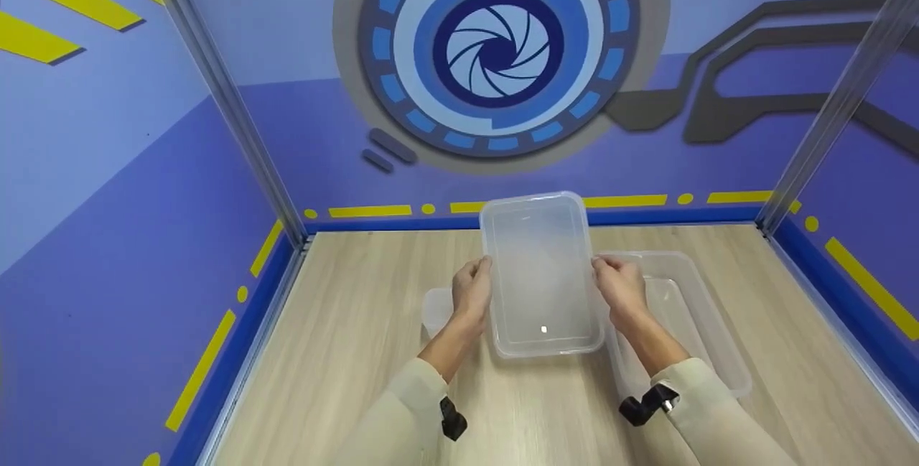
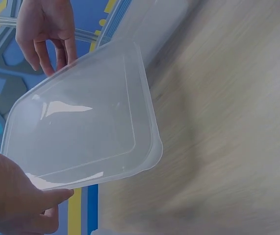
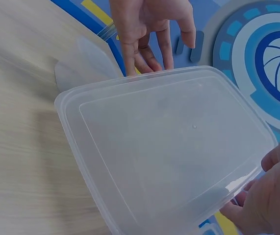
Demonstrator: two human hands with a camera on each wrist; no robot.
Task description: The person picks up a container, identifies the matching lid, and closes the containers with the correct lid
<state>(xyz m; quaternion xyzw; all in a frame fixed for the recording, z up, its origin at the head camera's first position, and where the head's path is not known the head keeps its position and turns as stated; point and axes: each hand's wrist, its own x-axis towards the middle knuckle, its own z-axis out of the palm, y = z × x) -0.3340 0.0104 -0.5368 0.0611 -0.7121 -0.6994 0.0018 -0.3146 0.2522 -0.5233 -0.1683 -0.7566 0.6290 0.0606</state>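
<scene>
Both hands hold a translucent rectangular plastic lid [image 1: 542, 276] up above the table, its near edge lower than its far edge. My left hand [image 1: 472, 290] pinches its left edge, with the thumb at the rim and curled fingers below, as the left wrist view shows. The opposite long edge is gripped by my right hand [image 1: 621, 286], whose fingers reach under the rim in the right wrist view. Beneath the right forearm stands an uncovered clear rectangular container [image 1: 707, 308], partly hidden by the hand and lid.
A smaller translucent container [image 1: 436, 308] stands on the wooden table [image 1: 359, 380] behind the left wrist, partly covered by it. Printed blue panels [image 1: 301, 136] with metal corner posts [image 1: 237, 114] enclose the table at the back and sides.
</scene>
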